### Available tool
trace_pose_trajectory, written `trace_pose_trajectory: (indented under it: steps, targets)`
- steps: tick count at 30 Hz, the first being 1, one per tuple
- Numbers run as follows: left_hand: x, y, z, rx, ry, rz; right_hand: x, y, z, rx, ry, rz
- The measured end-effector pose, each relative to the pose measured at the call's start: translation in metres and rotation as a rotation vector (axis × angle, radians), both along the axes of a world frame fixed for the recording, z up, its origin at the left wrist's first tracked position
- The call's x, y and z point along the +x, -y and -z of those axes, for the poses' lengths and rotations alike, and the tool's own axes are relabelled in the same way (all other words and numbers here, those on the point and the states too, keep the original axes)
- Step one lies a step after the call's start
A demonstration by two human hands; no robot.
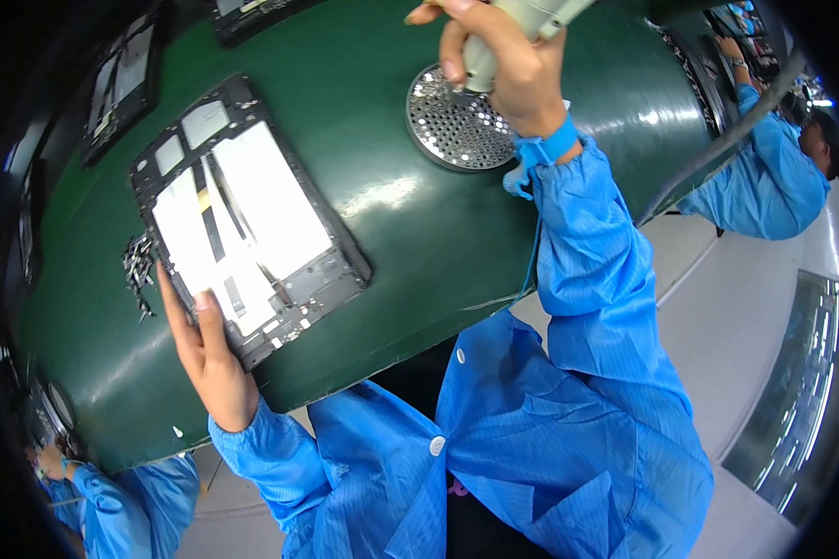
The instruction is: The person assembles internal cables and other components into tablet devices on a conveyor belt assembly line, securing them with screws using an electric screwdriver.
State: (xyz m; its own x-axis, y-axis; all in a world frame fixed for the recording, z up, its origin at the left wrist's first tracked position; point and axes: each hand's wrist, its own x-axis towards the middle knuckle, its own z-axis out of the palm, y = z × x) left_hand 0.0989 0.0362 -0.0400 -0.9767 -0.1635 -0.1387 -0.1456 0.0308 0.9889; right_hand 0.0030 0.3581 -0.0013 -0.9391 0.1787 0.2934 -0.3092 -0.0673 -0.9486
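An opened tablet (284, 200) with a black frame and white battery panels lies slightly tilted on the green work surface. My left hand (219, 368) grips its lower left edge, thumb on top and fingers along the side. Up at the right, my right hand (517, 74) is wrapped round a pale grey-green electric screwdriver (534, 14). The driver's tip points down at a round metal screw plate (446, 140) full of small holes, some with shiny screws; whether it touches one I cannot tell. A blue wrist strap (552, 142) circles my right wrist.
Beside the tablet's left edge sits a pile of small dark parts (140, 265). More opened tablets (121, 84) line the far left. A thick grey cable (722, 140) runs at the right. Co-workers in blue sit at the right (764, 182) and lower left (126, 498).
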Motion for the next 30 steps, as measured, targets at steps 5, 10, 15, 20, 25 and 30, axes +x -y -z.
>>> trace_pose_trajectory:
  steps: [5,10,15,20,25,30]
  targets:
    - [0.043,0.004,0.004,-0.314,-0.052,0.187,0.009,-0.014,0.003,0.042,-0.12,-0.025]
    - [0.082,-0.024,-0.013,-0.629,-0.073,0.264,0.024,-0.008,-0.026,0.113,-0.139,-0.057]
    - [0.067,0.01,-0.007,-0.782,-0.285,-0.02,0.02,0.011,-0.017,0.119,-0.159,-0.105]
    - [-0.013,0.104,-0.012,-0.967,-0.301,-0.236,0.023,0.038,-0.027,0.03,-0.104,-0.184]
    - [-0.039,0.111,0.001,-1.034,-0.218,-0.107,0.02,0.045,-0.027,0.112,-0.178,-0.16]
    - [-0.032,0.116,0.005,-0.934,-0.27,-0.109,0.022,0.045,-0.028,0.077,-0.116,-0.144]
